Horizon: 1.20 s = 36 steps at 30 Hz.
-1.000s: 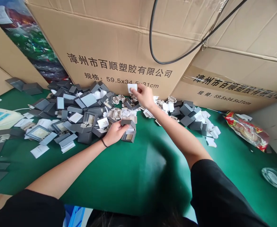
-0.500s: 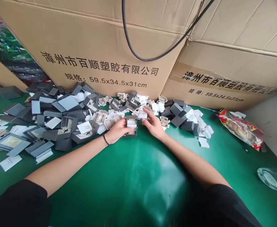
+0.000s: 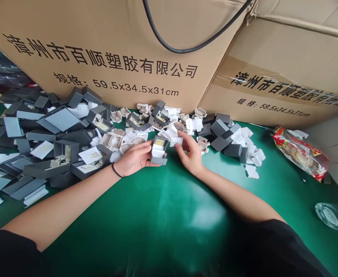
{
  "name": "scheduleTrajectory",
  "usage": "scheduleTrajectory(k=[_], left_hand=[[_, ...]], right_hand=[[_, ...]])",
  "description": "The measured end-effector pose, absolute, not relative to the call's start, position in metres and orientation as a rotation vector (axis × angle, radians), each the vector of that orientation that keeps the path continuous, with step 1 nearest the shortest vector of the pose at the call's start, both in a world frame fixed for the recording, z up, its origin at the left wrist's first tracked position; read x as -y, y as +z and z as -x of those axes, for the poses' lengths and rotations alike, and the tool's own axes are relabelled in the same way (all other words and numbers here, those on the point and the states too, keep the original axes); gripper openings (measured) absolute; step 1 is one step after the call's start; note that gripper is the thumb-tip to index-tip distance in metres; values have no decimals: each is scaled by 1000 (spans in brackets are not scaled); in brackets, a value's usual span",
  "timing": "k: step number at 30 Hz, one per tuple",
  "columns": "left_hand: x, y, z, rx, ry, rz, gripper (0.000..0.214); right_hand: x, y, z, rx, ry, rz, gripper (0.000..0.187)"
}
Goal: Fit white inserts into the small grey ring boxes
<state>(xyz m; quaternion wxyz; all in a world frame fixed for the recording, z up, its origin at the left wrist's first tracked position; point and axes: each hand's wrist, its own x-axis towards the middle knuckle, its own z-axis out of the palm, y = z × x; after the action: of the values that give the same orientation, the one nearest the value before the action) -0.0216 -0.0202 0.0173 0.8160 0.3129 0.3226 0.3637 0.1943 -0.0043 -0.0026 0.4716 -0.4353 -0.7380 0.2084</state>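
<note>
My left hand (image 3: 136, 157) is closed around a small grey jewelry box (image 3: 159, 157) with its lid up. A white insert fills its base, and a pale yellow patch shows inside the lid. Just to the right, my right hand (image 3: 190, 153) pinches a small white card (image 3: 175, 141) with faint print on it. The card is apart from the box. Behind both hands lie loose white and beige paper inserts (image 3: 130, 137) and a few open grey boxes (image 3: 159, 115).
A large heap of grey boxes (image 3: 61, 119) covers the left side. Another cluster of boxes (image 3: 219, 132) stands right of centre with white papers. Cartons (image 3: 122, 46) wall off the back, under a hanging black cable (image 3: 180, 50). A red snack bag (image 3: 302, 152) and a glass (image 3: 329, 215) are at right.
The box in my left hand has tilted, and my left thumb has come out of its inside. My right hand now holds the white card clearly. The camera view has shifted closer.
</note>
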Motion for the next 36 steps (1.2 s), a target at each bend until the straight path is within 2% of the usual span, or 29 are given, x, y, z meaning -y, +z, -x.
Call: scheduleTrajectory(k=[4,8,36], left_hand=[[28,18,14,-719,804,-589,40],[33,19,10,-729,812,-578,42],[32,17,10,-733,780,-664,37]], right_hand=[[11,7,-192,1882,350,1023,19],[11,9,-194,1825,324,1014,16],[10,3,-190,2050,372,893,21]])
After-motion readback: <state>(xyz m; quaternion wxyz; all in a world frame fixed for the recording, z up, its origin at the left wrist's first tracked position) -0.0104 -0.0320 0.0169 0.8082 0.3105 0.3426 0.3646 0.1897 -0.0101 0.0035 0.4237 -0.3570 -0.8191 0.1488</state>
